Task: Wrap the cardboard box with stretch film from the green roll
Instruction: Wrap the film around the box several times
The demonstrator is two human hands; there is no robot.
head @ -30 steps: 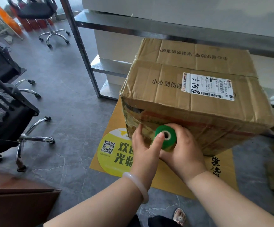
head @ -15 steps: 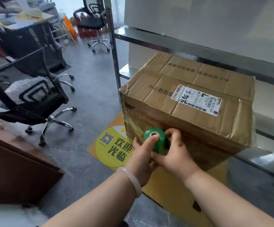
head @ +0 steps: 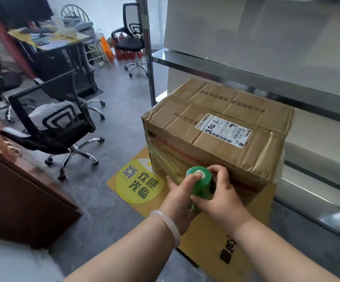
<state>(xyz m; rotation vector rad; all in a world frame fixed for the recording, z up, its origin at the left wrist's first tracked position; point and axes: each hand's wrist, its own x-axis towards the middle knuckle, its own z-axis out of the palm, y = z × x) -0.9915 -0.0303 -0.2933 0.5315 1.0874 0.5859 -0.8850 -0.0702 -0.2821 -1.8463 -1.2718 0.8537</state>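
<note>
Gripping the green roll (head: 200,187) with both hands, upright and close against the near side of the cardboard box (head: 236,157), at about 6 o'clock from the shipping label (head: 225,129). Curling the left hand (head: 178,200) round the roll from 8 o'clock, one digit set on the white core at the top end; curling the right hand (head: 222,198) round it from 3 o'clock, thumb across the front, fingertips over the top towards the box. Holding nothing else in either hand. Resting closed on a yellow floor mat (head: 124,192), box flaps shut, just in front of a metal shelf frame (head: 150,78) at 12 o'clock. Showing stretch film (head: 165,159) as a shiny band over the box corner at 9 o'clock and along the lower near side, running taut into the roll; showing wrinkled film at the 3 o'clock corner too, so probably at least one lap round the lower half. Looking bare on the upper sides and the whole top, label uncovered. Judging from that: begun but well short of done, with higher laps left to make, then tearing off the film and smoothing down its tail. Cannot tell how the back side stands, hidden from here. Standing well apart at 9 o'clock, an office chair (head: 57,123).
</note>
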